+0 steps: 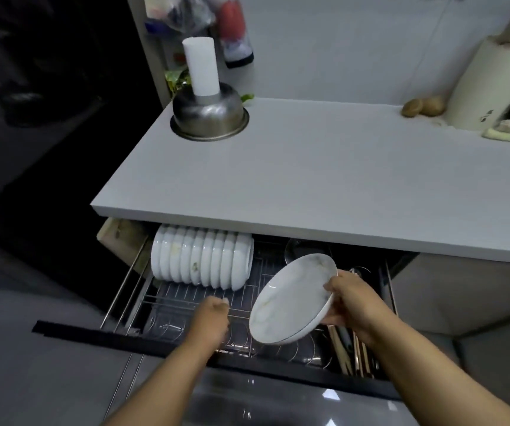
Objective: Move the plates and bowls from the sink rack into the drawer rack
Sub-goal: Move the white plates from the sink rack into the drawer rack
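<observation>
Left hand (213,315) is loosely curled, holding nothing, over the drawer rack (186,298) wires. Right hand (350,301) grips the marbled plate (292,301) by its rim, tilted above the rack, right of the bowl row (201,261). I'd lower it edge-first into a free slot. Count: one plate, roughly nine bowls.
</observation>
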Motion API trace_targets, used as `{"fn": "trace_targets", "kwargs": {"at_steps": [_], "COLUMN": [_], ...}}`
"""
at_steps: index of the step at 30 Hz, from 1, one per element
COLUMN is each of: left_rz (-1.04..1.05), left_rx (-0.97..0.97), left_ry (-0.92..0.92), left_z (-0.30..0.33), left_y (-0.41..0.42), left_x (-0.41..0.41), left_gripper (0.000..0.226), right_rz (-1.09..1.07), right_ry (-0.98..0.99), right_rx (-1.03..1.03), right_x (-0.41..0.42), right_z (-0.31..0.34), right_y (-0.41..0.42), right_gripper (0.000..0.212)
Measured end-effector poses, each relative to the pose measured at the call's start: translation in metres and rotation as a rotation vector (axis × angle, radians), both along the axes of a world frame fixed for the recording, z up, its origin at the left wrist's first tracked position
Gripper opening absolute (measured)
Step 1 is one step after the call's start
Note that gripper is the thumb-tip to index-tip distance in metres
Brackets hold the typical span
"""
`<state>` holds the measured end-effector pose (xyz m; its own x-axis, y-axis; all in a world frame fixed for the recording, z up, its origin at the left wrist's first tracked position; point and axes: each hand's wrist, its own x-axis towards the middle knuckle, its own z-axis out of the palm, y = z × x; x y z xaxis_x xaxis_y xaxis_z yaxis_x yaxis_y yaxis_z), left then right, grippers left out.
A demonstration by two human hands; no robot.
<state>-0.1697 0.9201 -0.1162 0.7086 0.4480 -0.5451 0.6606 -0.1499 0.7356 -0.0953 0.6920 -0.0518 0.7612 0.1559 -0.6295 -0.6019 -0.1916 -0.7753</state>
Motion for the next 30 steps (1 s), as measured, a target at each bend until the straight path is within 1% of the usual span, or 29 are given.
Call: {"fn": "trace_targets", "kwargs": {"at_steps": [3, 5, 7, 12, 14, 16, 20, 22, 25, 27, 30], "left_rz": [-0.105, -0.166, -0.209, -0.283, -0.315, -0.338, -0.351, -0.352, -0.35, -0.348, -0.336], "left_rx": [0.241, 0.355, 0.444, 0.588, 0.652, 0.683, 0.669, 0.675, 0.688, 0.676, 0.663], "left_ry": [0.053, 0.085, 0.102, 0.137, 0.171, 0.2, 0.226, 0.231, 0.234, 0.239, 0.233], "left_z": [-0.014, -0.022, -0.028, -0.039, -0.038, -0.041, -0.046, -0.047, -0.049, -0.051, -0.053], "left_y": [0.028, 0.039, 0.047, 0.054, 0.054, 0.053, 0.054, 0.055, 0.055, 0.056, 0.056], "left_x": [-0.007, -0.009, -0.009, -0.007, -0.004, -0.002, -0.001, -0.001, -0.002, -0.002, -0.003], "left_gripper": [0.017, 0.018, 0.025, 0.046, 0.05, 0.053, 0.058, 0.059, 0.062, 0.065, 0.07], "right_rz": [0.038, 0.066, 0.113, 0.161, 0.167, 0.179, 0.231, 0.27, 0.266, 0.279, 0.351], "right_ry": [-0.043, -0.044, -0.05, -0.072, -0.076, -0.082, -0.086, -0.097, -0.095, -0.097, -0.131], "right_rx": [-0.086, -0.157, -0.214, -0.26, -0.268, -0.29, -0.369, -0.416, -0.451, -0.469, -0.526], "right_x": [0.015, 0.028, 0.043, 0.078, 0.091, 0.103, 0.121, 0.127, 0.134, 0.138, 0.141], "right_z": [-0.024, -0.041, -0.058, -0.091, -0.104, -0.115, -0.127, -0.128, -0.131, -0.134, -0.135], "right_y": [0.031, 0.047, 0.061, 0.087, 0.094, 0.1, 0.114, 0.124, 0.133, 0.139, 0.148], "right_gripper": [0.027, 0.032, 0.04, 0.033, 0.039, 0.045, 0.045, 0.04, 0.024, 0.023, 0.027]}}
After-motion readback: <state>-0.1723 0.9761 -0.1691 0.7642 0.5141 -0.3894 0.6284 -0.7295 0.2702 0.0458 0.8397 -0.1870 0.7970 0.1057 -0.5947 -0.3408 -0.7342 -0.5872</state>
